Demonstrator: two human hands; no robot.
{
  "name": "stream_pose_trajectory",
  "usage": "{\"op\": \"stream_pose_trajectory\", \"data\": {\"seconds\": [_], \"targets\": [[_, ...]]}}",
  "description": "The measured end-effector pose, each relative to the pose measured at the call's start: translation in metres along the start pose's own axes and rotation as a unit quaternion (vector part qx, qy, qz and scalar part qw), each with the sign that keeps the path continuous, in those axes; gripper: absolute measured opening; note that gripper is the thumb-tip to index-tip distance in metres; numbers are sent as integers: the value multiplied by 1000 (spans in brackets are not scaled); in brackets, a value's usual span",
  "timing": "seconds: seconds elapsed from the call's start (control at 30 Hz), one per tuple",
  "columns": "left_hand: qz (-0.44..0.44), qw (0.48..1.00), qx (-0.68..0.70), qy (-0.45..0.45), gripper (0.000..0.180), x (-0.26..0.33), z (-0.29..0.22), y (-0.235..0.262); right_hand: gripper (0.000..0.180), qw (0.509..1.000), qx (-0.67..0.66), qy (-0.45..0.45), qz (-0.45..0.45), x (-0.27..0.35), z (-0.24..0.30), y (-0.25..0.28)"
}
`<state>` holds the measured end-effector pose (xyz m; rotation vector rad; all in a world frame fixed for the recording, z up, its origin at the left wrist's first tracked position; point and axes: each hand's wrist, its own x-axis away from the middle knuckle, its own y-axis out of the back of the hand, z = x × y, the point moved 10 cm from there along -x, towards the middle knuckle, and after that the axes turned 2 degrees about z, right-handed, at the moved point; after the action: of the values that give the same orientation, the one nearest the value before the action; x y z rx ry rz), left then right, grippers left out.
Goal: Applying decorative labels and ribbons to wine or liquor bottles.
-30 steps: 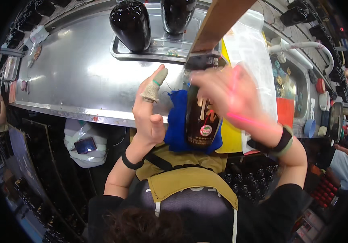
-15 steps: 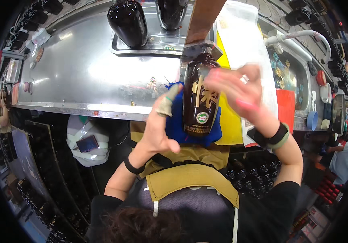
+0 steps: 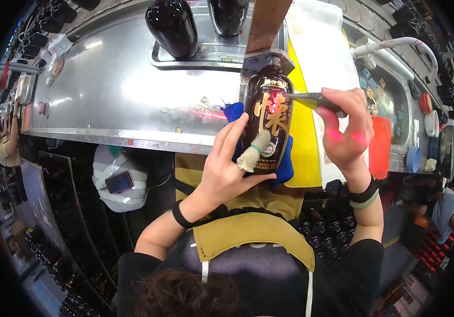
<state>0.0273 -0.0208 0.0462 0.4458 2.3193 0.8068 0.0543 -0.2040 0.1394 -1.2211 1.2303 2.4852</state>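
Note:
A dark brown glass bottle (image 3: 252,140) with gold lettering and a round green-and-white label lies neck away from me on a blue cloth (image 3: 285,168). My left hand (image 3: 223,171) steadies its left side and base, thumb at the bottom end. A pale finger cover (image 3: 249,159) on one finger presses over the bottle's front. Between the fingers of my right hand (image 3: 349,127) is a black pointed tool (image 3: 319,100), shaped like tweezers, its tip at the upper right of the big gold character. Red light falls on the character and my right hand.
A brown upright post (image 3: 269,26) stands beyond the bottle's neck. Two more dark bottles (image 3: 172,31) stand on a metal tray (image 3: 158,59) at the back. Yellow (image 3: 303,169) and white sheets lie to the right, before a sink (image 3: 396,100) with a white pipe. Dark bottles crowd below the bench.
My left hand has come right onto the bottle. My right hand, blurred over the bottle before, has drawn back to the right and now shows the black pointed tool at the lettering.

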Motion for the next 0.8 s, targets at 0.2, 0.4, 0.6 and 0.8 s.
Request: {"op": "stream_pose_trajectory", "data": {"seconds": [0.2, 0.4, 0.6, 0.8], "targets": [[-4, 1000, -11, 10, 81, 2, 2, -5, 29, 996, 58, 54, 36, -5, 6, -21], [-78, 912, 304, 264, 105, 42, 70, -32, 36, 949, -99, 220, 204, 36, 87, -57], [-9, 988, 136, 66, 118, 8, 31, -9, 33, 988, 48, 149, 16, 36, 4, -50], [-10, 990, 113, 83, 111, 10, 34, -9, 35, 989, -97, 100, 54, 30, 16, -59]]}}
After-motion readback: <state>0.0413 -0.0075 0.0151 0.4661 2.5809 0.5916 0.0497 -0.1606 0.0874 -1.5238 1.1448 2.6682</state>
